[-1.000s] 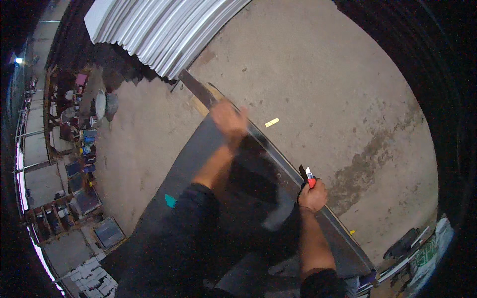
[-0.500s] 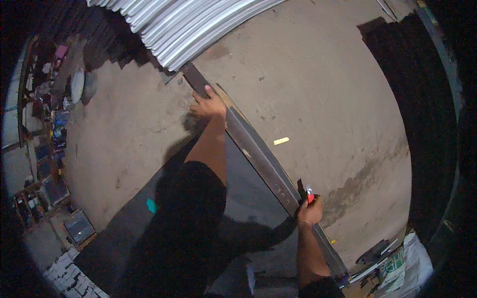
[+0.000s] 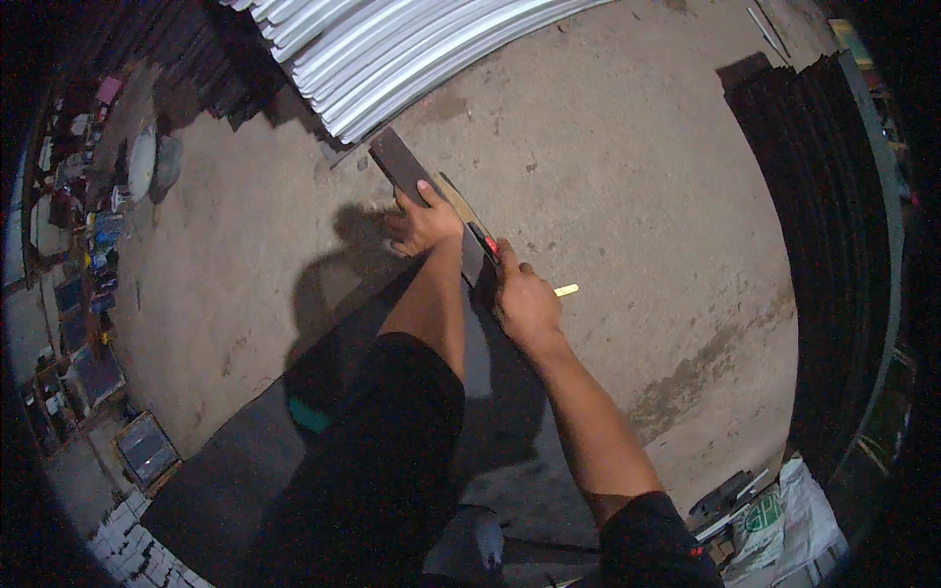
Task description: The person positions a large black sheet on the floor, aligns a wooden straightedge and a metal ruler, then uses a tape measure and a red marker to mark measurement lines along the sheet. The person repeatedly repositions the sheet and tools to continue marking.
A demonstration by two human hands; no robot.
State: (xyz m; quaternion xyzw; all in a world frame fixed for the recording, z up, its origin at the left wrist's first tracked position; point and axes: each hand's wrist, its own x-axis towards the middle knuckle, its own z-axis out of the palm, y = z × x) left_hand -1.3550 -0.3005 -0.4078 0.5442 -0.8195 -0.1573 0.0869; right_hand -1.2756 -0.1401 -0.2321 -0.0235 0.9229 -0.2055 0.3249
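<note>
A long dark grey-brown board [image 3: 400,162] slants from the upper middle down to the right, with a thin tan strip [image 3: 457,203] along its right side. Near its far end my left hand [image 3: 428,225] grips it, thumb on top and fingers over its left edge. My right hand [image 3: 529,302] is closed round a red utility knife [image 3: 492,247], just below my left hand. The knife's dark front end lies against the board; its exact blade position cannot be made out. My right hand and forearm hide the board's lower part.
Stacked white corrugated sheets [image 3: 363,69] lie beyond the board. Dark sheets [image 3: 823,245] are piled along the right. A small yellow piece [image 3: 567,290] rests on the concrete floor [image 3: 647,176]. A dark sheet [image 3: 225,480] spreads below; a white sack [image 3: 799,514] sits lower right.
My right hand has moved up and left along the board with the utility knife, from its lower part to beside my left hand. My left hand keeps its grip.
</note>
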